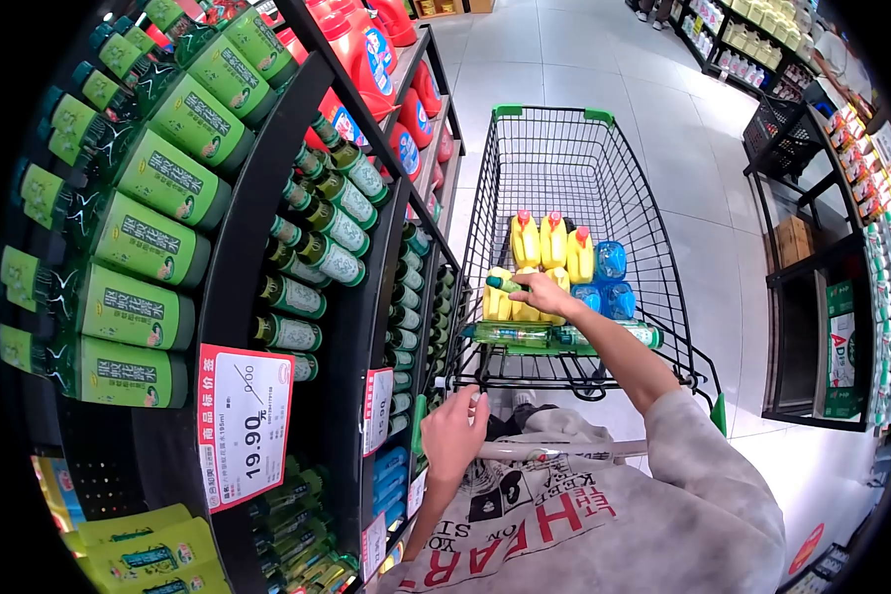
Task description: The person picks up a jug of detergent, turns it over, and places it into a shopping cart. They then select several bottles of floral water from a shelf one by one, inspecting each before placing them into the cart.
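Observation:
My right hand (544,295) reaches over the shopping cart (678,317) and is closed around a small green bottle (505,284), its dark cap pointing left. Below that hand, yellow jugs (525,240) with red caps stand in the basket beside blue bottles (611,259). At the near end lie green bottles (510,335) on their sides. My left hand (455,431) is beside the left end of the cart handle (564,450), fingers loosely bent and nothing visible in them.
Close on my left, a black shelf (238,238) holds rows of green-labelled bottles (148,238) and a 19.90 price tag (246,426). Red detergent jugs (351,59) stand farther along. Across the tiled aisle (574,59) is another shelf (782,267) with packaged goods.

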### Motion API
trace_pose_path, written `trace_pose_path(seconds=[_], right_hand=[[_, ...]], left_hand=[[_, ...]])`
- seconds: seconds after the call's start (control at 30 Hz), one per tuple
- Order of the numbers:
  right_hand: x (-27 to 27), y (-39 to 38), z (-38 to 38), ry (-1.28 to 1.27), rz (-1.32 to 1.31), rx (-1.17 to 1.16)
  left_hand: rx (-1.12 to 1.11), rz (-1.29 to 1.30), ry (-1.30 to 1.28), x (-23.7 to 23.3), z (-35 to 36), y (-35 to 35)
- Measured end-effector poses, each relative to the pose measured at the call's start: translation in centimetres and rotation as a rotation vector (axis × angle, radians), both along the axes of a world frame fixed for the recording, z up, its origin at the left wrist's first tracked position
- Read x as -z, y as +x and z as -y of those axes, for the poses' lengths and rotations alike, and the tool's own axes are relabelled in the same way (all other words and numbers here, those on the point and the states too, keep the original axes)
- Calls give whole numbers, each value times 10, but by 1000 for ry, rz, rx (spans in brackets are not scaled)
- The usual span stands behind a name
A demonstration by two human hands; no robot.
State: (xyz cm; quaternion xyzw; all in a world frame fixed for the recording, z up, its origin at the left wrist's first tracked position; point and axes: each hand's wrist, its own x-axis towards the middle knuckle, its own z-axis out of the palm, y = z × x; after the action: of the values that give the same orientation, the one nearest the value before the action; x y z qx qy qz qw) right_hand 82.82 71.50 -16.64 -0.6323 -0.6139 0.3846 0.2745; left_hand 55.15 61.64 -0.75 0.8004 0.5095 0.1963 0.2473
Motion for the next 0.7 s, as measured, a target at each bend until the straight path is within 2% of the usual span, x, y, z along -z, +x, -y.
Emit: trace_pose_path(seconds=[0.23, 0.37, 0.6, 0.7], right_hand=[[43, -21, -14, -131, 46, -200], [62, -37, -18, -136, 259, -312], [64, -49, -30, -297, 438, -288], [65, -53, -33, -283, 472, -306]], left_hand=[[-1, -15, -16, 3, 0, 0], [-4, -9, 43, 7, -2, -1], [-15, -33, 32, 5, -3, 1], [-22, -50, 23, 3, -4, 3]])
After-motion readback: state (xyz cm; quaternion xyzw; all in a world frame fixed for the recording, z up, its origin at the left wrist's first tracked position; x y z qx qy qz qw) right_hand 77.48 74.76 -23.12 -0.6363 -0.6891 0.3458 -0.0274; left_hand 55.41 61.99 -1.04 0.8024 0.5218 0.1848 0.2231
